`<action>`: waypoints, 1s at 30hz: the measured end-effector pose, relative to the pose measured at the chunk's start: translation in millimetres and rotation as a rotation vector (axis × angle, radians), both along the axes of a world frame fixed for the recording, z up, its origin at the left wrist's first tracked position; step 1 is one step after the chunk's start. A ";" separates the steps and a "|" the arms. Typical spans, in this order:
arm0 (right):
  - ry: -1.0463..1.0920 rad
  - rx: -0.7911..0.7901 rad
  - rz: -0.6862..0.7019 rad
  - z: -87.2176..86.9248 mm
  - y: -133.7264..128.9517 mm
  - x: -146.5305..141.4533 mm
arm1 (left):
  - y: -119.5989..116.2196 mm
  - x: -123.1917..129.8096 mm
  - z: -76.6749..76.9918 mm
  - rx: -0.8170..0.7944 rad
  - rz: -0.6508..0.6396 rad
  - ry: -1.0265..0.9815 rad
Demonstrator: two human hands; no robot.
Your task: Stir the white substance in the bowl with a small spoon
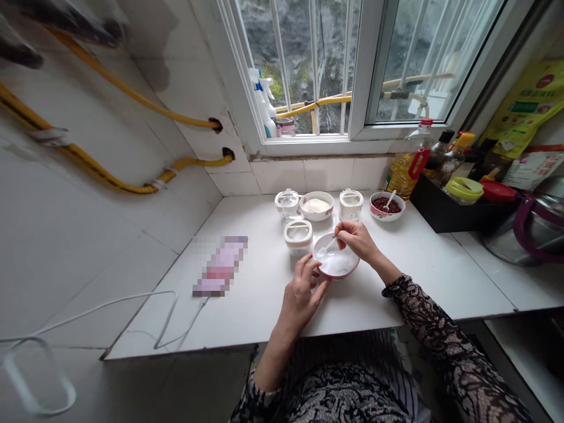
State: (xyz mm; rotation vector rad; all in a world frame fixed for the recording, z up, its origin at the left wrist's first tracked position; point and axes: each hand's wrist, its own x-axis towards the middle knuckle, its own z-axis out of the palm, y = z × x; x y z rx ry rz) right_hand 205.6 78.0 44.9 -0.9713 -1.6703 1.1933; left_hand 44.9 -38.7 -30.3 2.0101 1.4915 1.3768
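Note:
On the white counter, a bowl (341, 274) with a pink rim holds white powder or grains. My left hand (299, 295) grips its left side, fingers at the rim and thumb along the near side. In my right hand (358, 239), the handle of a white spoon (326, 249) is pinched, its scoop end down inside the bowl. Just left of the bowl stands a lidded clear jar (298, 238). Behind are a bowl of pale grains (316, 215), another lidded jar (351, 204) and a clear container (287, 202).
A bowl of dark red beans (386, 215) with a small spoon stands back right, near an oil bottle (408, 161). A black box (440, 211) holds several bottles. A metal pot (520, 235) is far right. A blurred-out phone (221, 265) with a white cable (170, 317) lies left.

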 end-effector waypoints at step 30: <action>0.186 -0.100 0.005 7.0 -1.3 -0.6 | -0.2 0.0 1.0 0.006 -0.002 0.006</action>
